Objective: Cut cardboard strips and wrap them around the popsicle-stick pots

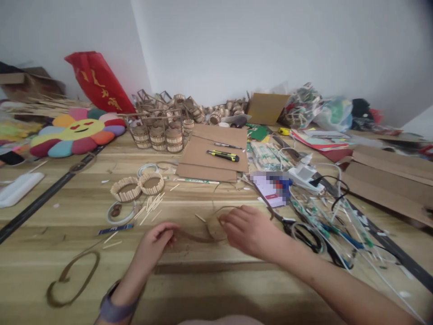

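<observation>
My left hand (163, 235) pinches one end of a thin brown strip (196, 238) just above the wooden table. The strip sags between my hands and curls into a loop by the fingers of my right hand (244, 228), which are closed on it. To the left of my left hand lie loose short sticks (151, 208) and a blue-labelled strip (116, 229). Beyond them, two rings of short sticks (126, 188) touch each other beside a roll of tape (121, 213). Another curled brown strip (73, 280) rests at the lower left.
A cardboard sheet (196, 155) carries a yellow-black utility knife (223, 155). Small stick-built buckets (158, 137) stand behind it. On the right are a phone (269, 192), a power strip (306, 176), tangled cables and an open cardboard box (389, 180). A flower cushion (79, 131) lies left.
</observation>
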Demonstrator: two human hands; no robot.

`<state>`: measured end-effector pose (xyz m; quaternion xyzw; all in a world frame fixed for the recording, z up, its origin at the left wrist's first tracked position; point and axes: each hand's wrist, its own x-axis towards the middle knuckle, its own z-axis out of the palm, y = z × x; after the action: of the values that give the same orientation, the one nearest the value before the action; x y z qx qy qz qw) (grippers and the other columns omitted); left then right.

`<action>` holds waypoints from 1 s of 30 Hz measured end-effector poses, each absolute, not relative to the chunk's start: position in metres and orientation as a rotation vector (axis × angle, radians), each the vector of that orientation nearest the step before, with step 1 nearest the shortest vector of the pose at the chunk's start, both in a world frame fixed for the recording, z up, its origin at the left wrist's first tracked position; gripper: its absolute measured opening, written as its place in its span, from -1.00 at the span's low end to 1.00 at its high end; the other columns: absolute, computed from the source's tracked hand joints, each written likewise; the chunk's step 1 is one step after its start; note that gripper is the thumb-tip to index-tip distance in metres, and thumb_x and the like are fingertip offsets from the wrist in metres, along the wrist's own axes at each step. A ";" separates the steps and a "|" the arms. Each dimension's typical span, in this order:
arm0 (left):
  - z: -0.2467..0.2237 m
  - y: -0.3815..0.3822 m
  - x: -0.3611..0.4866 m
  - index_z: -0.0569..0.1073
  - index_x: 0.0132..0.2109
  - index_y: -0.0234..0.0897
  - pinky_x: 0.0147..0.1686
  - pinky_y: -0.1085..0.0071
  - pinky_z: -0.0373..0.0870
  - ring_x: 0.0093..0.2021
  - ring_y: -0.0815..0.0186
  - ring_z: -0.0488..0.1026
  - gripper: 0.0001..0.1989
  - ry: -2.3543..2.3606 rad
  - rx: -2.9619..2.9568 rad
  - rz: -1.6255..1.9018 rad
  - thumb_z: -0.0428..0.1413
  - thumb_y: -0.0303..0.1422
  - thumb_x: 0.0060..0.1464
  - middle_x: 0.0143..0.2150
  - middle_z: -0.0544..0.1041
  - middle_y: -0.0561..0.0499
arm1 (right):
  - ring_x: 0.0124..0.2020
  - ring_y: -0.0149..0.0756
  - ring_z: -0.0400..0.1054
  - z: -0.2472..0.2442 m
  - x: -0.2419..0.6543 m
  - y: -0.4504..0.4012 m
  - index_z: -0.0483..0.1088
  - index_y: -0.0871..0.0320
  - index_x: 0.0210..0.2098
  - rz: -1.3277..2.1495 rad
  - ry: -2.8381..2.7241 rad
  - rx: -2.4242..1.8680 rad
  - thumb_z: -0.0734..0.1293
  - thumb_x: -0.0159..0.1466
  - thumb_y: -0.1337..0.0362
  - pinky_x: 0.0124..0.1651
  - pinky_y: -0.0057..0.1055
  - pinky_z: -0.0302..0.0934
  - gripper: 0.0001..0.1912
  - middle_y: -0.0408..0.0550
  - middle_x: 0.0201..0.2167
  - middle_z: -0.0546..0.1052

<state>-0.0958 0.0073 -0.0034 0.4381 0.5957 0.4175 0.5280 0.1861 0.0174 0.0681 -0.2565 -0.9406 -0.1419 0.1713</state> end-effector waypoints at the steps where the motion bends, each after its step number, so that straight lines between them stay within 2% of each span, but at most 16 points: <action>1: 0.000 0.004 -0.093 0.60 -0.33 -0.28 -0.41 0.38 0.40 -0.45 0.24 0.47 -0.66 1.402 1.034 0.972 0.28 -0.13 -0.24 -0.51 0.55 0.01 | -0.38 -0.27 0.35 0.059 0.169 0.008 0.37 0.12 -0.36 -0.394 -2.698 -0.713 0.21 0.34 0.40 -0.35 -0.27 0.10 -0.82 -0.04 -0.36 0.57; 3: 0.005 -0.004 -0.088 0.60 -0.26 -0.29 -0.35 0.35 0.44 -0.41 0.22 0.51 -0.61 1.370 0.989 0.954 0.28 -0.11 -0.21 -0.45 0.58 -0.01 | -0.41 -0.27 0.32 0.042 0.141 -0.008 0.37 0.12 -0.37 -0.333 -2.779 -0.686 0.24 0.32 0.39 -0.36 -0.27 0.07 -0.86 -0.09 -0.44 0.52; 7: -0.002 -0.016 -0.079 0.55 -0.14 -0.31 -0.23 0.32 0.45 -0.31 0.22 0.53 -0.54 1.338 0.959 0.880 0.31 -0.14 -0.19 -0.29 0.62 -0.04 | -0.36 -0.26 0.35 0.019 0.111 -0.021 0.39 0.17 -0.29 -0.272 -2.852 -0.613 0.27 0.33 0.38 -0.30 -0.28 0.12 -0.93 -0.07 -0.36 0.55; 13: -0.022 -0.018 -0.074 0.51 -0.25 -0.31 -0.17 0.31 0.40 -0.25 0.19 0.52 -0.65 1.311 1.070 0.908 0.29 -0.21 -0.21 -0.30 0.60 -0.04 | -0.24 -0.23 0.37 0.012 0.104 -0.022 0.41 0.16 -0.30 -0.285 -2.816 -0.493 0.25 0.36 0.37 -0.13 -0.27 0.19 -0.88 -0.06 -0.32 0.56; 15: -0.018 -0.018 -0.075 0.51 -0.23 -0.31 -0.19 0.32 0.40 -0.25 0.19 0.52 -0.65 1.298 1.073 0.898 0.27 -0.19 -0.17 -0.29 0.60 -0.04 | -0.11 -0.18 0.37 0.013 0.108 -0.021 0.44 0.17 -0.18 -0.334 -2.681 -0.581 0.25 0.38 0.32 0.07 -0.21 0.15 -0.87 -0.02 -0.20 0.58; 17: -0.009 -0.020 -0.075 0.51 -0.21 -0.31 -0.25 0.35 0.39 -0.29 0.22 0.51 -0.65 1.266 1.061 0.869 0.26 -0.18 -0.14 -0.32 0.59 -0.02 | 0.10 -0.06 0.30 0.013 0.114 -0.018 0.39 0.20 0.06 -0.417 -2.541 -0.759 0.27 0.38 0.25 0.26 -0.06 -0.02 -0.70 0.09 0.02 0.54; 19: 0.003 -0.022 -0.075 0.51 -0.22 -0.31 -0.32 0.39 0.37 -0.37 0.28 0.49 -0.67 1.230 1.040 0.830 0.25 -0.19 -0.11 -0.41 0.56 0.04 | 0.25 0.06 0.17 0.013 0.122 -0.013 0.26 0.23 0.24 -0.477 -2.465 -0.930 0.29 0.36 0.23 0.32 0.08 -0.17 -0.51 0.18 0.19 0.44; 20: 0.008 -0.023 -0.076 0.52 -0.23 -0.32 -0.34 0.40 0.35 -0.41 0.30 0.48 -0.69 1.208 1.029 0.812 0.25 -0.20 -0.11 -0.45 0.54 0.06 | 0.26 0.08 0.15 0.012 0.126 -0.009 0.21 0.24 0.29 -0.473 -2.462 -0.992 0.30 0.35 0.25 0.33 0.10 -0.20 -0.45 0.19 0.20 0.43; 22: 0.017 -0.024 -0.076 0.52 -0.25 -0.32 -0.38 0.44 0.34 -0.45 0.34 0.46 -0.70 1.170 1.008 0.806 0.27 -0.21 -0.12 -0.49 0.53 0.08 | 0.15 0.01 0.28 0.013 0.135 -0.002 0.20 0.29 0.29 -0.410 -2.480 -1.075 0.30 0.34 0.31 0.33 0.07 -0.15 -0.45 0.16 0.06 0.54; 25: 0.027 -0.022 -0.079 0.55 -0.21 -0.32 -0.40 0.46 0.35 -0.46 0.37 0.45 -0.65 1.148 0.964 0.869 0.31 -0.22 -0.16 -0.49 0.54 0.08 | -0.15 -0.15 0.44 0.019 0.148 0.006 0.29 0.32 0.21 -0.309 -2.575 -1.067 0.28 0.37 0.36 0.24 -0.09 0.08 -0.57 0.04 -0.23 0.61; 28: 0.033 -0.020 -0.081 0.56 -0.19 -0.32 -0.38 0.46 0.40 -0.45 0.37 0.47 -0.61 1.175 0.941 0.969 0.36 -0.23 -0.21 -0.48 0.55 0.08 | -0.27 -0.21 0.46 0.038 0.164 0.005 0.42 0.26 0.05 -0.313 -2.648 -1.029 0.26 0.39 0.33 -0.02 -0.23 0.27 -0.73 0.02 -0.30 0.60; 30: 0.035 -0.022 -0.081 0.58 -0.19 -0.32 -0.37 0.45 0.43 -0.44 0.36 0.49 -0.61 1.175 0.960 1.003 0.38 -0.23 -0.21 -0.46 0.57 0.07 | -0.34 -0.22 0.46 0.056 0.181 -0.005 0.47 0.24 -0.04 -0.339 -2.622 -1.061 0.23 0.42 0.30 -0.22 -0.30 0.29 -0.77 0.01 -0.38 0.58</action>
<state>-0.0806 -0.0215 0.0348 0.4164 0.5099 0.4354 0.6140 0.1808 -0.0053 0.0562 -0.3685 -0.9105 -0.1178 0.1460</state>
